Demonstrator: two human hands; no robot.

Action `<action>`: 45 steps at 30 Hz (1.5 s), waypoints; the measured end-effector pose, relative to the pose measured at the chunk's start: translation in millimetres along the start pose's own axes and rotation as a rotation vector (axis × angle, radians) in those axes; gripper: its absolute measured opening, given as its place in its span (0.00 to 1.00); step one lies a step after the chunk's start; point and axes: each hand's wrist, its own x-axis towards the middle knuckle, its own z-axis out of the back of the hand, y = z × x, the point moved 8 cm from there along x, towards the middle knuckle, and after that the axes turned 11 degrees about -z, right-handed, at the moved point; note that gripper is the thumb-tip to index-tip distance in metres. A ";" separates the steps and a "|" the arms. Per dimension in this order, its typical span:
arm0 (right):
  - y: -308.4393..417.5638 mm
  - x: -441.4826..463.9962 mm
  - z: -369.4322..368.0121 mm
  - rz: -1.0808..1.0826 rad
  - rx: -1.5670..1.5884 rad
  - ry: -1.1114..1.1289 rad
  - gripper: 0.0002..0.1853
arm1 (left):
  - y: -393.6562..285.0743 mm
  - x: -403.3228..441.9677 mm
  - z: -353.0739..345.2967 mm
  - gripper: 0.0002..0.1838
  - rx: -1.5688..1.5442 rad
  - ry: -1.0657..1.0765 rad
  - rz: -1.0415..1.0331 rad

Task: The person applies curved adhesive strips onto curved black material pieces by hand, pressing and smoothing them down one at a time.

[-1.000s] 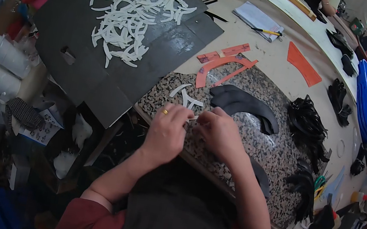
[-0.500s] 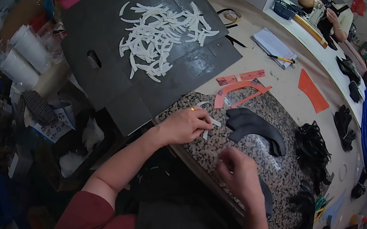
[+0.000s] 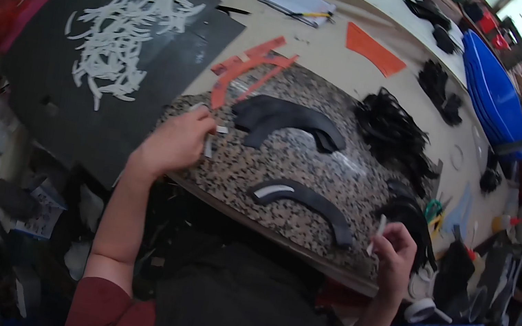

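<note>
My left hand (image 3: 176, 139) rests at the left side of a speckled stone slab (image 3: 235, 190), fingers closed over a few small white curved strips (image 3: 209, 146) whose ends stick out. At the slab's right edge, my right hand (image 3: 393, 251) pinches one white strip (image 3: 381, 226) between thumb and fingers. Between the hands lies a black curved piece (image 3: 319, 209), with a white strip (image 3: 275, 192) lying along its left end. Behind it, several similar black curved pieces (image 3: 276, 115) overlap in a stack.
A heap of white strips (image 3: 114, 46) covers part of a dark board (image 3: 31, 80) at left. Orange templates (image 3: 250, 67) lie behind the slab, and black strips (image 3: 392, 130) are bunched at right. A notepad (image 3: 296, 2), scissors (image 3: 434, 211) and blue bins (image 3: 493, 92) are farther out.
My right hand has moved right, uncovering the near black piece with its white strip, and now shows a strip in its pinch. My left hand stays by the white strips. The view has turned right.
</note>
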 end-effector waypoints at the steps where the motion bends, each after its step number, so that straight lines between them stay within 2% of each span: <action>1: -6.0 0.2 1.8 -0.007 0.004 0.006 0.06 | -8.9 3.1 3.9 0.10 -0.012 -0.008 0.015; 5: -15.9 3.7 -5.7 -0.029 -0.053 0.050 0.06 | -18.2 8.4 6.0 0.08 0.028 -0.129 0.023; 8: -14.0 12.3 -17.1 -0.044 -0.104 0.072 0.08 | -84.2 22.0 2.4 0.07 0.117 -0.255 -0.167; 9: -12.1 15.4 -21.0 -0.048 -0.117 0.087 0.10 | -108.8 24.4 -14.2 0.07 -0.006 -0.255 -0.200; 11: -12.0 21.2 -29.1 -0.119 -0.126 0.119 0.15 | -169.6 24.5 -54.4 0.11 -0.175 -0.174 -0.448; 12: -12.8 23.9 -30.5 -0.154 -0.130 0.136 0.17 | -191.4 23.9 -77.6 0.17 -0.266 -0.097 -0.534; 13: -22.4 31.5 -28.8 -0.140 -0.155 0.185 0.21 | -207.7 21.6 -98.1 0.20 -0.289 -0.086 -0.574; 15: -27.1 38.4 -28.7 -0.154 -0.199 0.204 0.20 | -226.3 20.0 -124.1 0.21 -0.259 -0.067 -0.572; 19: -26.5 42.8 -30.7 -0.114 -0.375 0.226 0.19 | -231.2 16.2 -137.0 0.22 -0.154 -0.081 -0.561; 25: -19.4 42.9 -34.6 -0.045 -0.499 0.229 0.18 | -226.8 18.1 -137.3 0.23 -0.240 -0.083 -0.541; 34: -25.6 38.8 -29.7 0.047 -0.430 0.173 0.17 | -232.4 17.2 -135.9 0.25 -0.159 -0.097 -0.556; 37: -31.2 38.4 -27.2 0.049 -0.393 0.156 0.16 | -233.3 15.6 -137.4 0.23 -0.152 -0.093 -0.560; 45: -39.5 32.4 -22.8 0.087 -0.303 0.051 0.18 | -234.5 12.9 -146.1 0.30 -0.074 -0.088 -0.539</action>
